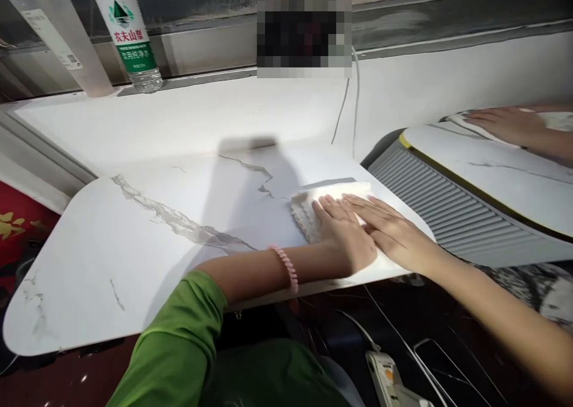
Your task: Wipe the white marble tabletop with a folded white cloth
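Note:
My left hand (pixel 342 231) lies flat on a folded white cloth (pixel 304 213), fingers stretched out. A pink twisted band (pixel 285 268) circles that wrist, and a green sleeve (pixel 179 323) is pushed up near the elbow. Beside it, my right hand (pixel 389 231) also rests flat on the cloth, its fingers long and apart, close to the left fingers. Under the cloth is a white tabletop (pixel 147 264) with grey marble veins; both hands are near its right end. Part of the cloth is hidden beneath my palms.
A water bottle (pixel 128 34) and a clear plastic container (pixel 62 37) stand on the back ledge. At right, another person's hand (pixel 514 126) rests on a cloth atop a second marbled surface (pixel 505 162) with a ribbed side. Below lies a white power strip (pixel 389 380) with cables.

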Motion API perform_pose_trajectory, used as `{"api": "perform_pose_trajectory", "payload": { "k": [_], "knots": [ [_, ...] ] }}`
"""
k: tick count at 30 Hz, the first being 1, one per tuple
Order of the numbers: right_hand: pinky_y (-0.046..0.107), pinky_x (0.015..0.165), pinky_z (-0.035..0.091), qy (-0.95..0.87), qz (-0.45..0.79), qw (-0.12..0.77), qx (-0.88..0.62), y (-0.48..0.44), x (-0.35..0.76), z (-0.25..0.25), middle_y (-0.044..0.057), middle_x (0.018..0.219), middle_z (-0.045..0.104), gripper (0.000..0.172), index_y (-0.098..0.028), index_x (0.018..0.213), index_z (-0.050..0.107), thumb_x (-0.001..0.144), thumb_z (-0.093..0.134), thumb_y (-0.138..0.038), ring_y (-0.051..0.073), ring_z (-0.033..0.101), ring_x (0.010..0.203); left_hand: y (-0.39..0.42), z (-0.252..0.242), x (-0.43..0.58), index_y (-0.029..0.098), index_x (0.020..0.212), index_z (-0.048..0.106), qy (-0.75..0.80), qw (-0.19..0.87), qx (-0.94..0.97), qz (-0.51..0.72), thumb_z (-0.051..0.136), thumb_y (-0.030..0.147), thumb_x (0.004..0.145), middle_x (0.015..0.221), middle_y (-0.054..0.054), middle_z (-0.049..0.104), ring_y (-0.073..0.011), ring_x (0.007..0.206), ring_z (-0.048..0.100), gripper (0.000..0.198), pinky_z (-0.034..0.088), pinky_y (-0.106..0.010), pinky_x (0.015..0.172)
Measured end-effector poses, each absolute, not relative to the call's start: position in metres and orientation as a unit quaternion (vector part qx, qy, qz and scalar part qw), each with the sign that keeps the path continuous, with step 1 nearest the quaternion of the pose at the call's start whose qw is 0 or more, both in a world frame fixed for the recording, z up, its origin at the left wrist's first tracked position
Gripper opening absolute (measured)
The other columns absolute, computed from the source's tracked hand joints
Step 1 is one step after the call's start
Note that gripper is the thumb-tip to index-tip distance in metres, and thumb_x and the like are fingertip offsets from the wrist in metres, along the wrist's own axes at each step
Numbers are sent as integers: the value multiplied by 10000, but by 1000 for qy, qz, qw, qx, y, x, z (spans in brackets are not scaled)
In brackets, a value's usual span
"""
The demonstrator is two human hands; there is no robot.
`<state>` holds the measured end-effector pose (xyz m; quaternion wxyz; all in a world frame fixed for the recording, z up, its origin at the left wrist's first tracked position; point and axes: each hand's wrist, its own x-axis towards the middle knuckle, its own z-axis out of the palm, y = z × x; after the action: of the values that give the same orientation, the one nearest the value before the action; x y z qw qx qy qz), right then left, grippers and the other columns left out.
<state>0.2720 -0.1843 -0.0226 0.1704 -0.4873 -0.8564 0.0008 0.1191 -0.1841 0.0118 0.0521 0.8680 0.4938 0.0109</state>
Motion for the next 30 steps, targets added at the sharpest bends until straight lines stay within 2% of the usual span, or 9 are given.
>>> {"api": "perform_pose_trajectory", "payload": {
  "k": [3,6,10,15,20,25,30],
  "knots": [
    [439,1221,257,-840,-4,180,-512,-207,295,-23,117,1489,457,563,-180,1491,378,937,281,-192,217,381,1406,-202,12,145,-117,1452,312,476,40,878,26,381,303,945,1503,-280,352,-436,1421,270,662,208,-573,1179],
    [470,1213,261,-835,-29,165,-525,-208,306,-26,113,1503,438,565,-181,1507,342,949,261,-215,208,376,1409,-201,10,152,-71,1458,345,463,5,885,40,358,312,945,1495,-240,396,-403,1414,312,641,226,-554,1177],
    [474,1198,282,-824,-46,124,-551,-178,307,-25,143,1499,436,569,-92,1468,399,948,213,-230,218,373,1410,-172,8,150,-34,1463,363,454,-28,889,52,304,325,956,1499,-197,412,-352,1417,333,624,220,-508,1187],
    [434,1209,253,-817,-36,113,-565,-114,295,-20,157,1499,432,580,-29,1433,433,920,227,-206,203,355,1420,-112,4,147,-38,1475,332,473,1,879,57,297,304,959,1530,-202,357,-333,1442,283,620,162,-494,1203],
    [426,1209,233,-819,-11,123,-560,-44,278,-20,128,1529,390,589,-59,1457,395,887,275,-145,169,311,1440,-48,1,135,-65,1474,296,503,19,862,57,303,269,947,1549,-230,302,-328,1455,244,623,137,-475,1205],
    [426,1204,228,-812,-4,149,-565,15,267,-22,140,1515,410,559,-36,1442,418,905,305,-147,195,342,1426,10,5,126,-35,1488,273,509,54,858,40,280,244,947,1576,-194,258,-297,1478,185,609,90,-459,1216],
    [501,1177,274,-802,-23,173,-572,41,269,-29,96,1503,441,550,-116,1442,440,901,355,-158,226,379,1408,36,8,125,-16,1515,217,499,68,864,21,229,252,972,1605,-161,188,-247,1494,126,605,59,-405,1222]
  ]
}}
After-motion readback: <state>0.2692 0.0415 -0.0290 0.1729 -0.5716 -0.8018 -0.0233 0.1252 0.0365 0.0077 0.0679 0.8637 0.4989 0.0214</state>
